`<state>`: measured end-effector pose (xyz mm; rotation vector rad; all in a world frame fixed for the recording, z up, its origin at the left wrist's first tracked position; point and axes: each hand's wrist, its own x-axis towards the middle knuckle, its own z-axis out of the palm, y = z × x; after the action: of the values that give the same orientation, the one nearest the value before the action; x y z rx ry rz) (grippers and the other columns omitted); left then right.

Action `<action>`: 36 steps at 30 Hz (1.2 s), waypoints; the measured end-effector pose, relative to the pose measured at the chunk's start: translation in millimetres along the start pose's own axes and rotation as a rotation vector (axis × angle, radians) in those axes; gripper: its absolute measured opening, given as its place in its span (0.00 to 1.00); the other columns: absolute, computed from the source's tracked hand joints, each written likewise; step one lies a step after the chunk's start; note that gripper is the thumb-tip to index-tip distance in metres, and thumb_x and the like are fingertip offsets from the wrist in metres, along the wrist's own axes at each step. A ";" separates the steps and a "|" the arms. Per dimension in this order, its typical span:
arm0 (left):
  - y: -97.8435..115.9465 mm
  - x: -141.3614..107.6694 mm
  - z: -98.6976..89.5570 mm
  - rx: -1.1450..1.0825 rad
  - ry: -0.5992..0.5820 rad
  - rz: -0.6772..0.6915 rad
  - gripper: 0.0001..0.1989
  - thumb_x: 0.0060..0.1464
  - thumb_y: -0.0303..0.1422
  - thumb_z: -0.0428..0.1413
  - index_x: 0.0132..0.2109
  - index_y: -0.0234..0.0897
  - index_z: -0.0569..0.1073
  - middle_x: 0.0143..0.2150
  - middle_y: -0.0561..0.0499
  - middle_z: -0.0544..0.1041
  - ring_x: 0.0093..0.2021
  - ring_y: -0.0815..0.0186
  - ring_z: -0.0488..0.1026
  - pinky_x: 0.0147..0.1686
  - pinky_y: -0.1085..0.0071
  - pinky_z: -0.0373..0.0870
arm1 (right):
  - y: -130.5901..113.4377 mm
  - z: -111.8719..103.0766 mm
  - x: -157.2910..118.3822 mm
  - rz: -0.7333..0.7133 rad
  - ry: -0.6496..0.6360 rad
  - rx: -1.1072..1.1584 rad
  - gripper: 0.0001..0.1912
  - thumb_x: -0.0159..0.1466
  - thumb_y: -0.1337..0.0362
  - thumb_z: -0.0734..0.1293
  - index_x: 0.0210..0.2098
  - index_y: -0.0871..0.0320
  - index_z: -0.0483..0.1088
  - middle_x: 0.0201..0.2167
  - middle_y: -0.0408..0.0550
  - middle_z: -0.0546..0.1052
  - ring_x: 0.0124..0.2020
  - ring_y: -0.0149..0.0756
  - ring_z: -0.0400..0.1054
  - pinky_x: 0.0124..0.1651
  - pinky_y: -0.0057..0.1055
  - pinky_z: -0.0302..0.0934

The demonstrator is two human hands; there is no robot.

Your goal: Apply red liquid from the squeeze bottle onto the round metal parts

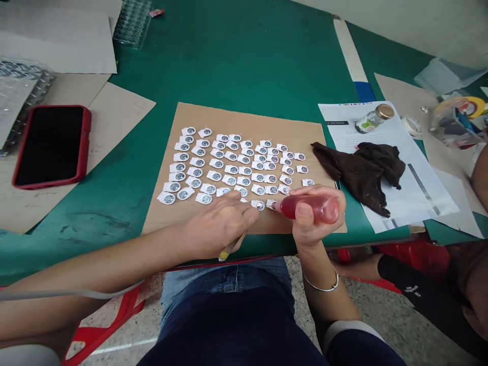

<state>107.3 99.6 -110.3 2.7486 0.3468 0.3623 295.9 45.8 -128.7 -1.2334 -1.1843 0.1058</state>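
Note:
My right hand (310, 231) is wrapped round a small squeeze bottle of red liquid (316, 207), its nozzle pointing left. That nozzle is at one of the small round badge-like pieces on white paper tabs (271, 204) in the front row. Just left of it, my left hand (219, 223) is closed with its knuckles up. A slim tool with a yellowish end (227, 250) sticks out below its palm; the tool's kind and front end are hidden. Several rows of these pieces lie on a brown cardboard sheet (244, 116) beneath both hands.
Right of the cardboard lie a dark brown cloth (360, 168), printed paper (430, 173) and a glass jar with a gold lid (375, 118). A phone in a red case (51, 147) lies at left on the green table (244, 56). Another person's dark sleeve (412, 284) shows at lower right.

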 end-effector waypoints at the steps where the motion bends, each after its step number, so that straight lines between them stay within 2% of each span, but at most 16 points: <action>1: 0.0 -0.2 0.3 0.003 0.004 0.001 0.06 0.47 0.20 0.48 0.28 0.34 0.60 0.23 0.53 0.63 0.23 0.69 0.55 0.31 0.68 0.55 | 0.3 0.3 -0.4 0.008 -0.009 0.000 0.16 0.51 0.54 0.68 0.34 0.55 0.62 0.23 0.42 0.69 0.25 0.33 0.69 0.28 0.35 0.65; 7: 0.4 -0.4 2.0 0.017 0.020 0.008 0.07 0.45 0.20 0.48 0.28 0.35 0.58 0.23 0.54 0.62 0.23 0.69 0.54 0.30 0.68 0.55 | 3.8 2.1 -3.7 0.049 -0.029 -0.012 0.15 0.50 0.57 0.69 0.34 0.56 0.63 0.24 0.42 0.71 0.25 0.33 0.69 0.31 0.35 0.66; 12: 0.2 -0.7 1.9 0.016 0.025 0.014 0.07 0.47 0.20 0.48 0.28 0.35 0.58 0.24 0.53 0.64 0.23 0.69 0.56 0.31 0.68 0.55 | 6.4 0.4 -5.6 0.076 -0.082 -0.043 0.16 0.51 0.56 0.68 0.35 0.55 0.62 0.25 0.43 0.72 0.27 0.34 0.70 0.32 0.36 0.66; 24: 0.2 -0.3 0.0 0.017 -0.018 -0.002 0.07 0.47 0.20 0.49 0.29 0.34 0.58 0.24 0.53 0.64 0.24 0.69 0.56 0.30 0.68 0.54 | 8.2 3.4 -5.3 0.014 -0.058 -0.041 0.17 0.50 0.58 0.70 0.35 0.57 0.63 0.26 0.42 0.70 0.27 0.33 0.70 0.31 0.34 0.67; 36: 0.8 1.5 -2.6 -0.022 -0.043 -0.021 0.08 0.46 0.19 0.49 0.28 0.34 0.59 0.23 0.53 0.65 0.24 0.70 0.57 0.32 0.68 0.57 | 7.8 0.9 -6.7 0.013 -0.081 -0.052 0.16 0.51 0.59 0.70 0.35 0.57 0.63 0.26 0.42 0.72 0.27 0.33 0.70 0.32 0.36 0.67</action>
<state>108.2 100.2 -107.4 2.7251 0.3582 0.2991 296.3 45.3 -139.0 -1.2933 -1.2558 0.1366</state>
